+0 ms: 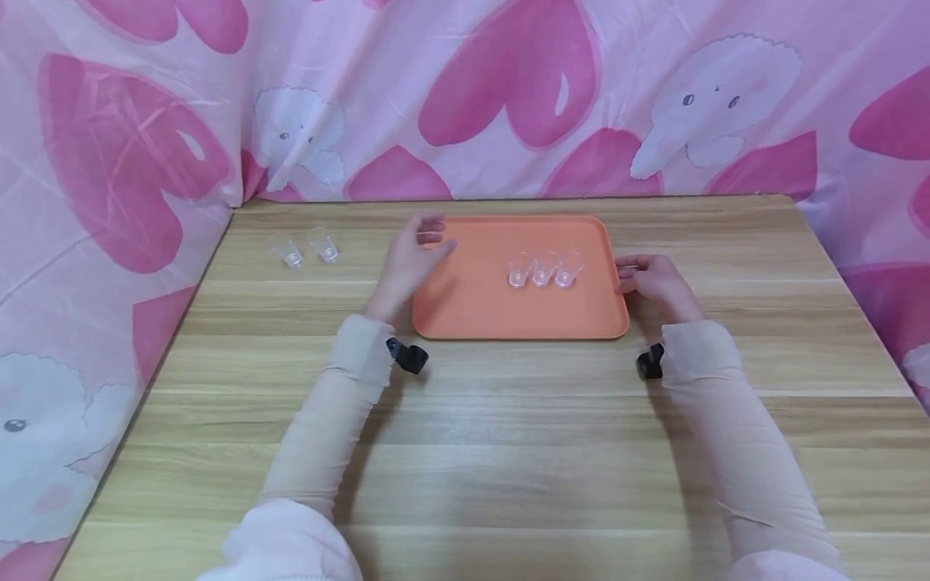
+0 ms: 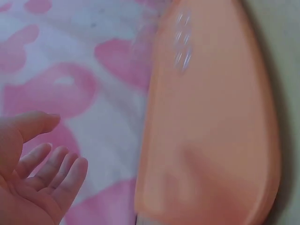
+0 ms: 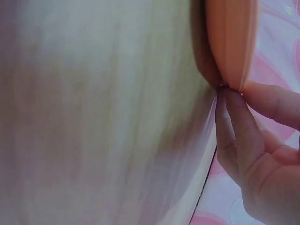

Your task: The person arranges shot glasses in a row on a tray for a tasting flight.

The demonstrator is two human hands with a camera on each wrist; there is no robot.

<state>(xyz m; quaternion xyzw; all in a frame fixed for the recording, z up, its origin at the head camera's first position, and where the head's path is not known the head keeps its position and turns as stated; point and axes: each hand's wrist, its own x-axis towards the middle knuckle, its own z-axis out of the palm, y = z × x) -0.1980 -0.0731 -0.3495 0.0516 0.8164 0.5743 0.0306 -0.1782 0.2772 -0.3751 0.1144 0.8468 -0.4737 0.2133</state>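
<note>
An orange tray (image 1: 472, 311) lies on the wooden table, and three small clear plastic cups (image 1: 542, 270) stand in a row on its right half. My left hand (image 1: 410, 262) hovers over the tray's left end, thumb and fingers apart; in the left wrist view this hand (image 2: 42, 173) holds nothing and casts a shadow on the tray. At the opposite end, my right hand (image 1: 657, 282) is at the tray's right edge. The right wrist view shows the right hand (image 3: 267, 154) pinching the rim of the tray (image 3: 229, 42) between thumb and fingertips.
Two more clear cups (image 1: 323, 244) are on the table (image 1: 465, 452) at the back left, off the tray. A pink curtain (image 1: 392, 97) with hearts hangs behind the table and along its sides. Each wrist wears a black camera mount (image 1: 408, 357).
</note>
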